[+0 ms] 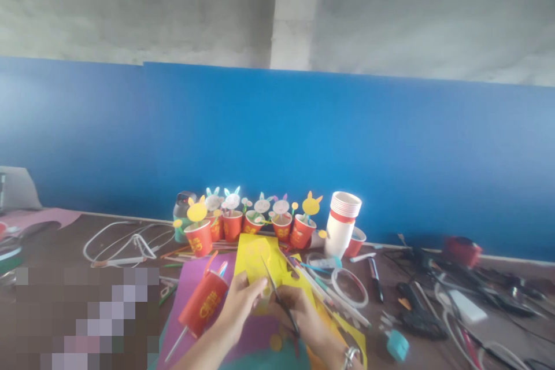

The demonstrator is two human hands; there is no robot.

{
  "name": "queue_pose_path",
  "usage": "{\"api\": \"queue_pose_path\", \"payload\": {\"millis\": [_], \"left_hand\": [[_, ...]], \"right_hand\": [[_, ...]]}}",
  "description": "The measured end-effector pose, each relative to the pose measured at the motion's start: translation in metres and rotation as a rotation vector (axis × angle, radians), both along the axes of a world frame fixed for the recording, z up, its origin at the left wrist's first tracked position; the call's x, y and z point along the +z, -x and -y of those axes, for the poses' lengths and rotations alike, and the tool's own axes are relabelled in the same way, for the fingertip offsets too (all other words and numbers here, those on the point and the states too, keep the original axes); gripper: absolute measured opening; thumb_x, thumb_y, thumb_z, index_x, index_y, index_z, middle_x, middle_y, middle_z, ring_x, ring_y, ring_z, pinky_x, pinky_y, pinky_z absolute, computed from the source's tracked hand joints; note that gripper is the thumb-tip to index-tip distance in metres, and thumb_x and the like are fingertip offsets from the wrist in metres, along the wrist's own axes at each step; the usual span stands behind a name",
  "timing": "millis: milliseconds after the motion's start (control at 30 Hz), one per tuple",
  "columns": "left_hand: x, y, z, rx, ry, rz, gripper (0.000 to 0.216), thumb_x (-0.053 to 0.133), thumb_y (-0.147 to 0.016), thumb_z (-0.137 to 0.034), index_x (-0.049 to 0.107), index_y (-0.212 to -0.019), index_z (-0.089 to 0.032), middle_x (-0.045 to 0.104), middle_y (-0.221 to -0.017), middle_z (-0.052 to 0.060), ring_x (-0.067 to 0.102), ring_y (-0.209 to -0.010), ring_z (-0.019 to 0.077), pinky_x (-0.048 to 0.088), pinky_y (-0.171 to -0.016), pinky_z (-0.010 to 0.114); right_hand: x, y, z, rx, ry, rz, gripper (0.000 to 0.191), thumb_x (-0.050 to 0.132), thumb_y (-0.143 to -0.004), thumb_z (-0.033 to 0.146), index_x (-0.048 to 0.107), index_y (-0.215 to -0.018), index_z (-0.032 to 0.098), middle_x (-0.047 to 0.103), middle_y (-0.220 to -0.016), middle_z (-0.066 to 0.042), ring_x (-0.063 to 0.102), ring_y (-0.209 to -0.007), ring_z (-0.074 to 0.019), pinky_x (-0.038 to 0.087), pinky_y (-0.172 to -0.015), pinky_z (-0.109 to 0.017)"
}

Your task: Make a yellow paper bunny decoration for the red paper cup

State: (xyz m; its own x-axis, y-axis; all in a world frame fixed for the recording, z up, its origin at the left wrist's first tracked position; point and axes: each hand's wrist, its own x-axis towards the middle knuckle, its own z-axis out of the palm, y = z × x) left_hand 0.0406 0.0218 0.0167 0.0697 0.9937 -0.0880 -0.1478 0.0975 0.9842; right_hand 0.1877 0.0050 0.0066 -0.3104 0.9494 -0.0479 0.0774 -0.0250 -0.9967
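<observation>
My left hand [243,298] pinches a piece of yellow paper [249,263] with thumb and fingers, low in the middle of the view. Close beside it, my right hand [299,309] is closed round a pair of scissors [277,292] with dark handles. Their blades point up and away, over the yellow paper. Left of my left hand, a red paper cup [204,303] lies tipped over with straws in it. Beneath are purple paper [186,280] and more cut yellow paper [358,332]. The exact paper edge at the blades is blurred.
Several red cups [199,240] with paper animal heads on sticks stand along the blue partition [303,133]. A stack of white cups [340,231] stands right of them. White cable [93,243] lies left; a glue gun [418,315], tape rings and wires crowd the right.
</observation>
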Motion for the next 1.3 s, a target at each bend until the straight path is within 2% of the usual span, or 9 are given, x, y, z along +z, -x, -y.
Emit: {"api": "queue_pose_path", "payload": {"millis": [167, 433, 800, 1067, 1167, 1300], "left_hand": [[0.001, 0.000, 0.001, -0.007, -0.003, 0.010, 0.038, 0.071, -0.061, -0.047, 0.047, -0.053, -0.019, 0.036, -0.044, -0.008, 0.027, -0.042, 0.0062, 0.014, -0.044, 0.022], [0.000, 0.000, 0.000, -0.036, -0.009, 0.017, 0.032, 0.071, -0.061, -0.042, 0.051, -0.057, -0.018, 0.041, -0.046, -0.008, 0.029, -0.042, 0.0059, 0.017, -0.044, 0.021], [-0.002, 0.002, -0.001, -0.057, -0.009, 0.022, 0.035, 0.073, -0.059, -0.044, 0.050, -0.055, -0.018, 0.037, -0.043, -0.009, 0.027, -0.041, 0.0054, 0.016, -0.044, 0.021], [0.001, 0.000, 0.002, -0.034, -0.014, 0.071, 0.032, 0.075, -0.060, -0.042, 0.054, -0.057, -0.017, 0.042, -0.045, -0.008, 0.031, -0.041, 0.0057, 0.019, -0.044, 0.021], [-0.001, -0.004, 0.006, 0.000, -0.019, 0.142, 0.032, 0.074, -0.064, -0.045, 0.057, -0.061, -0.017, 0.045, -0.045, -0.008, 0.036, -0.041, 0.0069, 0.023, -0.043, 0.020], [-0.007, -0.006, 0.006, 0.013, 0.006, 0.112, 0.039, 0.072, -0.064, -0.054, 0.059, -0.062, -0.017, 0.042, -0.041, -0.008, 0.034, -0.037, 0.0067, 0.018, -0.038, 0.019]], "right_hand": [[-0.002, -0.001, -0.001, 0.000, -0.003, -0.007, 0.024, 0.067, -0.065, 0.036, 0.050, -0.059, 0.020, 0.038, -0.040, 0.011, 0.029, -0.032, -0.0041, 0.024, -0.036, -0.020], [0.008, 0.001, 0.004, 0.017, 0.030, 0.023, 0.025, 0.068, -0.067, 0.039, 0.051, -0.063, 0.021, 0.040, -0.040, 0.010, 0.035, -0.032, -0.0065, 0.026, -0.035, -0.020], [0.006, -0.002, 0.001, -0.001, 0.021, 0.057, 0.025, 0.069, -0.065, 0.038, 0.052, -0.063, 0.019, 0.042, -0.040, 0.010, 0.037, -0.032, -0.0063, 0.027, -0.035, -0.020], [0.002, -0.002, -0.001, -0.016, 0.026, 0.042, 0.022, 0.065, -0.065, 0.036, 0.053, -0.062, 0.019, 0.043, -0.041, 0.009, 0.039, -0.032, -0.0066, 0.027, -0.035, -0.019], [0.001, -0.002, -0.002, -0.017, 0.026, 0.039, 0.024, 0.066, -0.065, 0.038, 0.053, -0.063, 0.019, 0.044, -0.042, 0.009, 0.039, -0.031, -0.0067, 0.027, -0.034, -0.020], [0.002, -0.001, 0.000, -0.025, 0.020, 0.057, 0.029, 0.069, -0.066, 0.043, 0.053, -0.064, 0.019, 0.044, -0.043, 0.009, 0.039, -0.033, -0.0070, 0.028, -0.035, -0.020]]}}
